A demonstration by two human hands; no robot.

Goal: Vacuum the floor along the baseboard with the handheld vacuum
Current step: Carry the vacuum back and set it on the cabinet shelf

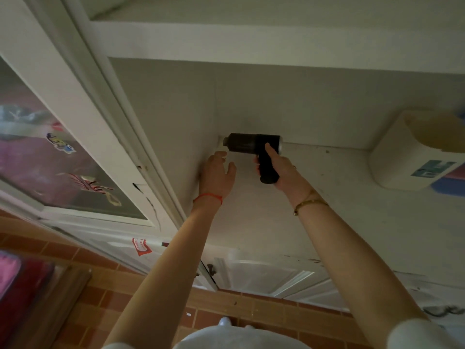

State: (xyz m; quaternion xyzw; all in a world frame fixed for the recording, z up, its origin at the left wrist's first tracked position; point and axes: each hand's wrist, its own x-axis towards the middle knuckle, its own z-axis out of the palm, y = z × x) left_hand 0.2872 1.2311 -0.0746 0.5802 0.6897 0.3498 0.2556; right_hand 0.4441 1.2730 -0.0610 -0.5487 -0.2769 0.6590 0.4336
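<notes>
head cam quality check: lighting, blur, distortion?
Head view: dim, flat light with a greenish cast; the handheld vacuum in the right hand reads nearly black. Left hand fairly sharp; glass door at the left edge is smeared. Wide-angle bending of the shelf edges; no hard glare.
</notes>
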